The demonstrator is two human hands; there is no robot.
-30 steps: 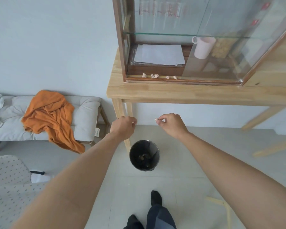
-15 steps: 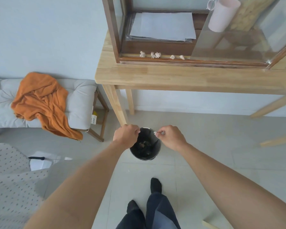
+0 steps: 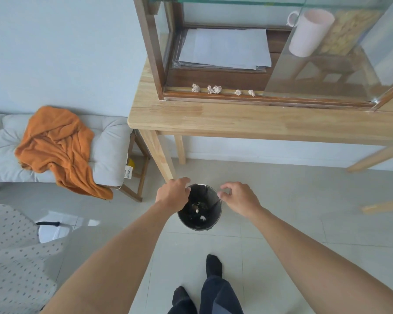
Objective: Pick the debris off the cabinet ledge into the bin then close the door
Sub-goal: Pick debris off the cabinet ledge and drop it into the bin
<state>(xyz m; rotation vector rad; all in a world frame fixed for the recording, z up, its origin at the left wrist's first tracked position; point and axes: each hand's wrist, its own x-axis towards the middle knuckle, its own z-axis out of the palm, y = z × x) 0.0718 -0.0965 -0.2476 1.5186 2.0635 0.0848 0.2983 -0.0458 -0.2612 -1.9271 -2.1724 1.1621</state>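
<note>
Remaining on ledge [image 3: 213,95]: five scraps [image 3: 195,88].

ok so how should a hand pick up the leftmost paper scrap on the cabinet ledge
Pinch the leftmost scrap across its crumpled body with thumb and forefinger, coming from the front and slightly above. It sits alone on the narrow ledge with the dark inner wall close behind, and the open door leaves the front clear.

Both forearms are bare from wrist to the frame's edge, with no sleeves, watch or rings showing on the left hand [image 3: 173,194] or the right hand [image 3: 239,197]. Below, dark navy trousers [image 3: 218,295] reach down to black socks [image 3: 213,265] on both feet.
</note>
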